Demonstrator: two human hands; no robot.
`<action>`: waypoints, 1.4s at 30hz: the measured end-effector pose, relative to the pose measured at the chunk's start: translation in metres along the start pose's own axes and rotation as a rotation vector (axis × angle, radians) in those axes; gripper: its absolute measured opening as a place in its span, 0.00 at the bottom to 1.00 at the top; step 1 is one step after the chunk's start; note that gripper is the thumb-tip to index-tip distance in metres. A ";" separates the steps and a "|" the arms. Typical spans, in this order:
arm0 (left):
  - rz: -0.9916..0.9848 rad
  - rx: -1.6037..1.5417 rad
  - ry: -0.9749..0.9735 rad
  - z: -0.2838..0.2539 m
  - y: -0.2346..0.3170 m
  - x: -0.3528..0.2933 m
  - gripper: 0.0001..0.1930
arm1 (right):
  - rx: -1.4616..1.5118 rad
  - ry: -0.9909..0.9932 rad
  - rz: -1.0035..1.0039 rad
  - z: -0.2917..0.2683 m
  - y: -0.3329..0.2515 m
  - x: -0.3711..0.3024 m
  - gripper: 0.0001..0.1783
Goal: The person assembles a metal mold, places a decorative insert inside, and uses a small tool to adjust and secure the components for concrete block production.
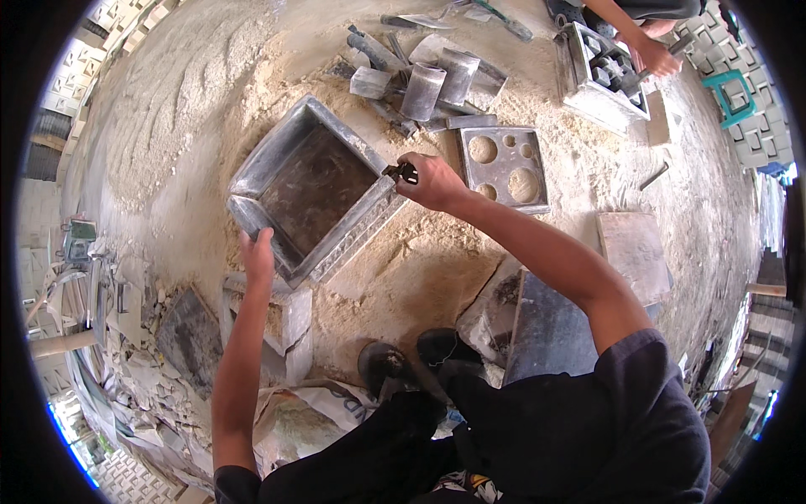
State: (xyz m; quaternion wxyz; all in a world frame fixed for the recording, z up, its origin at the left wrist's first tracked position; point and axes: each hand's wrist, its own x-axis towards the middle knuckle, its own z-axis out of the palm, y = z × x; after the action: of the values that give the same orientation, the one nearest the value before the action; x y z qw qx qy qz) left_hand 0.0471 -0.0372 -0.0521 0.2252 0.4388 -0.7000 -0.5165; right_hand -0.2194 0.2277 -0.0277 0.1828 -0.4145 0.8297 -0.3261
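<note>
A rectangular grey box (323, 181) with thick walls and a dark brown floor rests tilted before me, its outer side dusty and rough. My left hand (259, 254) is closed on its near left wall, thumb against the rim. A narrow gap shows between two walls at its left corner. At the right corner my right hand (430, 182) closes round a small dark metal piece (406, 173) with slots, which touches the wall's end. The fingers partly hide this piece, and I cannot tell its exact kind.
Pale powder covers the ground. Beyond the box lie grey cylinders (423, 91) and bars; a slab with round holes (505, 168) is to the right. Another person's hand (657, 57) is over a tray of dark pieces (579, 88). Blocks and a dark slab (546, 328) lie near my feet.
</note>
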 end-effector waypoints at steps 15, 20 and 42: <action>-0.030 -0.063 -0.013 0.004 0.007 -0.003 0.26 | -0.428 -0.099 -0.134 -0.012 0.000 0.010 0.26; -0.089 -0.190 0.215 0.016 0.008 -0.006 0.23 | -0.455 -0.097 -0.061 -0.007 -0.014 0.002 0.27; -0.133 -0.402 0.178 0.012 0.014 -0.006 0.14 | -0.167 -0.187 -0.062 -0.007 0.005 0.018 0.22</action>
State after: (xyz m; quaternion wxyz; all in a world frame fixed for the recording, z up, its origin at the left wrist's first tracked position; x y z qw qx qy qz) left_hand 0.0355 -0.0251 -0.0427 0.3344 0.4741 -0.5300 -0.6185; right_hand -0.2373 0.2180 -0.0268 0.2142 -0.4822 0.8201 -0.2214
